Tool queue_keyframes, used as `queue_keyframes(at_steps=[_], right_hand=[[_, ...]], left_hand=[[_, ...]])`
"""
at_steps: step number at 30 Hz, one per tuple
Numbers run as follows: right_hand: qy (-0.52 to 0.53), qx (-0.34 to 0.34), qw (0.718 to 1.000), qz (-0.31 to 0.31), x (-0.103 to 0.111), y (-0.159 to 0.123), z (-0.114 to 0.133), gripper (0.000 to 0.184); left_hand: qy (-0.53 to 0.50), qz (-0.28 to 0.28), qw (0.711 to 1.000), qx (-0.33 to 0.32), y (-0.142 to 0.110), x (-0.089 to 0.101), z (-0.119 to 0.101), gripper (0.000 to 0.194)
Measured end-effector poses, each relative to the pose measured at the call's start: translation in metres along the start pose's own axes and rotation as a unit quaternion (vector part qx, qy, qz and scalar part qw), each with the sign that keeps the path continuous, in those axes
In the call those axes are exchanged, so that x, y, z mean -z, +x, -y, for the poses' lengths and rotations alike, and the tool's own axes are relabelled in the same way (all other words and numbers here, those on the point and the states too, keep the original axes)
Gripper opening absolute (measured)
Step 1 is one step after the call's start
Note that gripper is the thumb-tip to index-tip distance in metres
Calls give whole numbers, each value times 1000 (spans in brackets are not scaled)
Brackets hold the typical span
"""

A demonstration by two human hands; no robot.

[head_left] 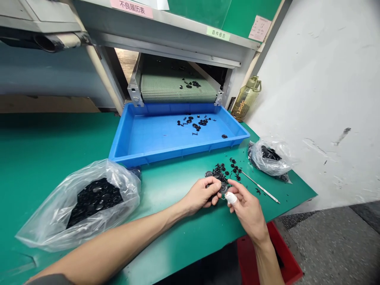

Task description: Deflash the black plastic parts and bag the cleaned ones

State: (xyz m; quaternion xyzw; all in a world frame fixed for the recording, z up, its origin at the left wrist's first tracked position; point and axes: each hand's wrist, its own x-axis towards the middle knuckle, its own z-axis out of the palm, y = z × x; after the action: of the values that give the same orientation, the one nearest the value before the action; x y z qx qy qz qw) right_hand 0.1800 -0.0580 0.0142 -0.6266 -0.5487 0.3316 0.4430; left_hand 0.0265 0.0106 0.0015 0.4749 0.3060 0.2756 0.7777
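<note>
My left hand is closed, its thumb and fingers pinching a small round black plastic part. From the other side my right hand meets the same part, index fingertip at its upper edge and thumb at its lower edge. A white wrapping covers that thumb. Just beyond the fingers lies a pile of small black plastic parts, some round and some thin and branched. Right of the pile a thin pen-like tool lies on the green table. My curled fingers hide what else may be in the left palm.
A blue tray with scattered black parts sits below the end of a green conveyor belt. Clear bags of black parts stand at left and right. A bottle stands by the wall. Below the table edge is a red bin.
</note>
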Motion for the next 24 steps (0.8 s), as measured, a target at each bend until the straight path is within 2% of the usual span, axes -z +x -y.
queue_keyframes(at_steps=[2,6,8,10,14,20,24], right_hand=[[-29,16,999,3,0,-2,0,38],[-120,72,990,-12,-6,-2,5,23],[-152,112,982,-28,-8,-3,7,23],[-168,136,976,-18,-9,-4,8,25],[-181,110,977,5,-9,-5,6,29],[-187,111,976,17,-7,-7,4,36],[-139,76,987,-8,-11,-10,0,41]], left_hand=[[38,9,999,-11,-1,-1,1,40],[76,14,996,-36,-3,-3,3,43],[79,27,996,-34,-4,-3,3,46],[69,21,997,-26,-5,-3,4,45],[47,-1,999,-2,-4,-2,4,42],[59,21,998,-17,-2,-2,3,43],[59,31,998,-16,-3,-4,-1,42]])
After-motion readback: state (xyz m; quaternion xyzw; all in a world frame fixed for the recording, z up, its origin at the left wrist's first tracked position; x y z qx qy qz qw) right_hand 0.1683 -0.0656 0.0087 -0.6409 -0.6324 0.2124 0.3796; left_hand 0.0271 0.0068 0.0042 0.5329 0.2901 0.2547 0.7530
